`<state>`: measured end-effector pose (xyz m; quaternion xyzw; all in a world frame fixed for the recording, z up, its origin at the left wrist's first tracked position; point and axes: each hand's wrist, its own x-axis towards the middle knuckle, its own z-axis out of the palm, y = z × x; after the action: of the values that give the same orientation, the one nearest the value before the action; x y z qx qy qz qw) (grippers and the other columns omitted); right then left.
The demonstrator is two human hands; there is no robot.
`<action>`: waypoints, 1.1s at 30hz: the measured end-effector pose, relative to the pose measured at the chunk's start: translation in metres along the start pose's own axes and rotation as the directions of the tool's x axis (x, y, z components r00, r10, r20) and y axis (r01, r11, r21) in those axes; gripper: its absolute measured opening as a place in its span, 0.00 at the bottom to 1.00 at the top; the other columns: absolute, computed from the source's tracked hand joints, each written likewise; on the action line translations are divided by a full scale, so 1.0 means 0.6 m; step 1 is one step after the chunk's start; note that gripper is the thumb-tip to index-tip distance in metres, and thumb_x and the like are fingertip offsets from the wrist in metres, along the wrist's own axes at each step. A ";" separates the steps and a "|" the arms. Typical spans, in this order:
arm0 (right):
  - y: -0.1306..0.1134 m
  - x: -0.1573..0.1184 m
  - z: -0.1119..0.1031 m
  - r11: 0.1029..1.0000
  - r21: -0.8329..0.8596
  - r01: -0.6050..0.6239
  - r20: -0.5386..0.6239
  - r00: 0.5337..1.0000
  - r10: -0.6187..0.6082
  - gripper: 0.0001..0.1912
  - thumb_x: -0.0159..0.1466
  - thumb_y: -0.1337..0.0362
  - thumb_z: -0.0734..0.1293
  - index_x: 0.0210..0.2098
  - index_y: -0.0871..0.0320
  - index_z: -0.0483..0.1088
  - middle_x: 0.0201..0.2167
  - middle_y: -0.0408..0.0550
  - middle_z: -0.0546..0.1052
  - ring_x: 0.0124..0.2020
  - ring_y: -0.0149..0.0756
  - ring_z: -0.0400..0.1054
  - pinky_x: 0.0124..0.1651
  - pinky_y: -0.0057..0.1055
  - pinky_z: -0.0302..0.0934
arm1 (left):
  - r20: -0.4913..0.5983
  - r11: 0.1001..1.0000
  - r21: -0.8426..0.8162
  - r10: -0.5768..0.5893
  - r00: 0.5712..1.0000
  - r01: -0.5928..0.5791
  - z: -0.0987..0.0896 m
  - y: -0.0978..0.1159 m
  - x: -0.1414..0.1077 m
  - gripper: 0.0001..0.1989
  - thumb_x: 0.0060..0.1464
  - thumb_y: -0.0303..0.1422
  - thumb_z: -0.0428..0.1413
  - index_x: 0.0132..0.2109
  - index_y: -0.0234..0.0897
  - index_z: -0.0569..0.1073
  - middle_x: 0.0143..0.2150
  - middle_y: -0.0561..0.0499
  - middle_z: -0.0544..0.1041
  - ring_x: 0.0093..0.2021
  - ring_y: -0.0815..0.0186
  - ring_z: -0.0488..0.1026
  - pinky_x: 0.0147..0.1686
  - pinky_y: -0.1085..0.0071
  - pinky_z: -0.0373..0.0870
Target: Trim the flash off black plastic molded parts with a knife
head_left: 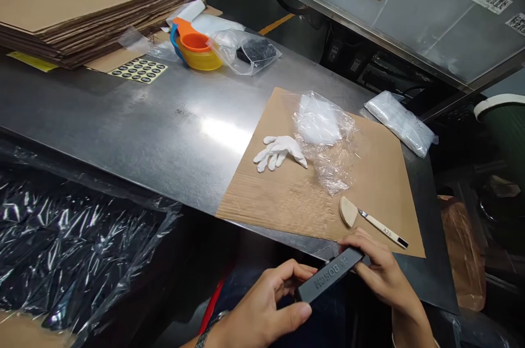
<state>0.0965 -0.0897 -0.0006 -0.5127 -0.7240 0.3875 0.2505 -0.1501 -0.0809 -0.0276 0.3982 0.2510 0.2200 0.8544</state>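
Between my two hands, over the table's front edge, is a dark grey plastic case (pixel 331 276) with BOSCH lettering along its side. My left hand (pixel 274 301) grips its near left end, thumb below and fingers behind. At the other end, my right hand (pixel 377 260) has its thumb and fingers closed on the case. Just beyond the right hand, a craft knife (pixel 383 227) marked A26 lies on the cardboard sheet (pixel 283 211), beside a beige wedge-shaped pad (pixel 348 212). Farther off rest a white glove (pixel 280 152) and a crumpled clear plastic bag (pixel 328 129) with something white inside.
A stack of flat cardboard (pixel 98 3) stands at the back left, near a sheet of round stickers (pixel 139 69). Orange and yellow cups (pixel 199 50) sit by a bagged black item (pixel 258 51). A packet of plastic bags (pixel 401 122) lies right. Plastic-wrapped black parts (pixel 74 244) fill the lower left.
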 end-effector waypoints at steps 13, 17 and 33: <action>0.018 0.069 -0.008 0.995 -0.075 -0.071 0.075 0.994 0.076 0.22 0.60 0.76 0.60 0.50 0.48 0.61 0.40 0.42 0.71 0.42 0.32 0.66 0.45 0.28 0.59 | -0.078 0.999 -0.006 -0.040 0.996 0.039 -0.023 0.003 0.009 0.20 0.51 0.41 0.58 0.46 0.32 0.69 0.41 0.44 0.75 0.43 0.62 0.71 0.43 0.68 0.64; 0.019 0.089 -0.011 0.995 -0.064 -0.077 0.110 0.990 0.084 0.21 0.60 0.75 0.60 0.50 0.49 0.61 0.39 0.42 0.71 0.41 0.32 0.67 0.43 0.28 0.60 | -0.100 0.998 0.055 -0.008 0.995 0.014 -0.027 0.006 0.010 0.20 0.52 0.43 0.56 0.46 0.32 0.70 0.39 0.44 0.76 0.41 0.61 0.71 0.42 0.67 0.66; 0.020 0.119 -0.005 0.997 -0.039 -0.064 0.104 0.992 0.068 0.14 0.60 0.72 0.61 0.43 0.51 0.65 0.35 0.42 0.71 0.37 0.31 0.67 0.39 0.25 0.60 | -0.251 0.914 0.380 0.247 0.936 -0.140 -0.035 0.001 0.007 0.17 0.56 0.42 0.52 0.49 0.38 0.64 0.22 0.61 0.49 0.21 0.72 0.48 0.21 0.75 0.47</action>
<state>0.0805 -0.0201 -0.0109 -0.5195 -0.7256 0.4093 0.1898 -0.1600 -0.0662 -0.0398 0.5325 0.3694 0.3119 0.6948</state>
